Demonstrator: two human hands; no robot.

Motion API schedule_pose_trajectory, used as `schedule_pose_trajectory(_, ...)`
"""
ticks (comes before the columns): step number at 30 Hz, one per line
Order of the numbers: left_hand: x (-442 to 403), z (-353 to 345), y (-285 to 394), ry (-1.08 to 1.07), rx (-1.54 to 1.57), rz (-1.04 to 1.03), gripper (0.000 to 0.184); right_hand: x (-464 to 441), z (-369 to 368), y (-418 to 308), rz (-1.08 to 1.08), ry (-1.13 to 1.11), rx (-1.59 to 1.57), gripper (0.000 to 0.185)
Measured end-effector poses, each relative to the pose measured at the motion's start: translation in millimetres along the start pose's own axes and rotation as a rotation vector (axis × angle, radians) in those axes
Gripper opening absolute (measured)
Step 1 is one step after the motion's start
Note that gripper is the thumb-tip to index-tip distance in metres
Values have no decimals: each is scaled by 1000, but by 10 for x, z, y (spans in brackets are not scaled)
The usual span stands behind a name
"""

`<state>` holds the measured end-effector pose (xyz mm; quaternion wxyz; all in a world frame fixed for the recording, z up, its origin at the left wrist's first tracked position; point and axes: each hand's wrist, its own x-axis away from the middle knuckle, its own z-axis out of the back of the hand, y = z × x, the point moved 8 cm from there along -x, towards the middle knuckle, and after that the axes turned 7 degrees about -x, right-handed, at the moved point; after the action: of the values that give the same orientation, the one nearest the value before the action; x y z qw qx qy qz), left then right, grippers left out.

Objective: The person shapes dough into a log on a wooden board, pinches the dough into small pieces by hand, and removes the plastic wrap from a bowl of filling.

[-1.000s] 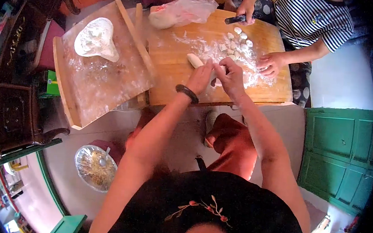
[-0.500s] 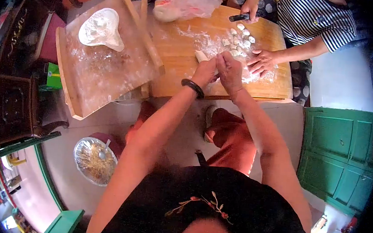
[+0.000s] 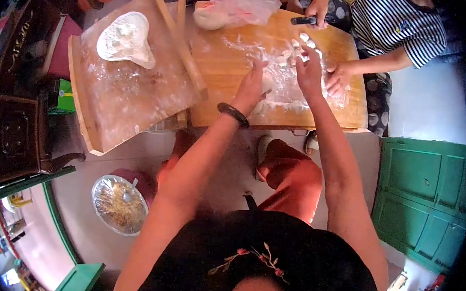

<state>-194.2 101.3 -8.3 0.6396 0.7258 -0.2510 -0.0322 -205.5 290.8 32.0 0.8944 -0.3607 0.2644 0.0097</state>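
We see the right hand [image 3: 310, 79], fingers parted, beside dough pieces [image 3: 285, 56] on a floured board [image 3: 220, 92], presumably dusted against sticking; whether the left hand's [image 3: 250, 86] fingers grip anything, we cannot tell.

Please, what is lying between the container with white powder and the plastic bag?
In the head view, the raised edge of the wooden board and a narrow strip lie between the container and the plastic bag.
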Motion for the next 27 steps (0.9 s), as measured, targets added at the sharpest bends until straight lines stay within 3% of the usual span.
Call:
schedule_pose_trajectory(2,9,-1,-37,-67,56,103,75,130,55,-207,-302,-25,-143,37)
schedule_pose_trajectory(4,-40,-6,-84,-163,33,124,74,340,-133,-605,-370,-146,-481,36)
schedule_pose_trajectory(5,-42,-27,-127,-217,17,138,74,415,-205,-854,-177,-215,-489,36)
schedule_pose_trajectory(8,-39,-185,-111,-415,144,88,71,543,-304,-1186,17,-387,-290,33)
schedule_pose_trajectory(11,28,-165,-132,-167,309,169,71,593,-385,-1144,-111,-464,-317,24)
schedule_pose_trajectory(13,48,-152,-109,-123,262,121,68,578,-373,-1036,-89,-349,-235,19)
schedule_pose_trajectory(15,91,-236,-17,-250,49,-12,64,522,-335,-971,-68,-290,-174,14)
schedule_pose_trajectory(17,143,-244,-77,-269,-29,66,58,519,-323,-950,-62,-289,-144,13)
schedule_pose_trajectory(20,39,-229,-189,-266,-98,52,49,534,-333,-882,-371,-330,-318,21)
schedule_pose_trajectory(23,9,-180,-168,-196,-12,-23,41,460,-312,-817,-156,-193,-173,25)
schedule_pose_trajectory(25,21,-154,-199,-50,127,38,35,439,-311,-752,-191,-154,-218,27)
schedule_pose_trajectory(27,-59,-83,-5,-7,-290,-351,35,416,-375,-608,-298,-198,-200,27)
